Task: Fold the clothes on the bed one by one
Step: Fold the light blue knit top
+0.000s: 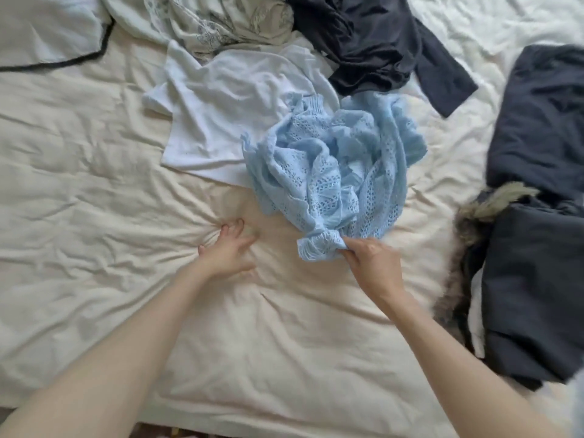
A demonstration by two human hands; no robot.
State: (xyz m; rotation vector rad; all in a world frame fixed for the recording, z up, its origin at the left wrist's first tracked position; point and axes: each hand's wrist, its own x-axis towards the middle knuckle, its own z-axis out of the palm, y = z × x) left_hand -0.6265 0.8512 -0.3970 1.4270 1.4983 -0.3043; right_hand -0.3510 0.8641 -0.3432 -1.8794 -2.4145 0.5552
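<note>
A crumpled light blue knitted top [335, 172] lies in the middle of the bed. My right hand [369, 263] pinches its near ribbed edge. My left hand [227, 251] rests on the cream bedsheet [94, 191] to the left of the top, fingers spread and pressing into the fabric. A white T-shirt [227, 112] lies partly under the blue top. Behind it are a dark navy long-sleeved garment [373, 42] and a pale printed garment [227, 20].
A dark jacket with a fur-trimmed hood [537, 216] covers the right side of the bed. A white pillow with a dark piped edge [47, 30] sits at the far left. The bed's near edge runs along the bottom of the view.
</note>
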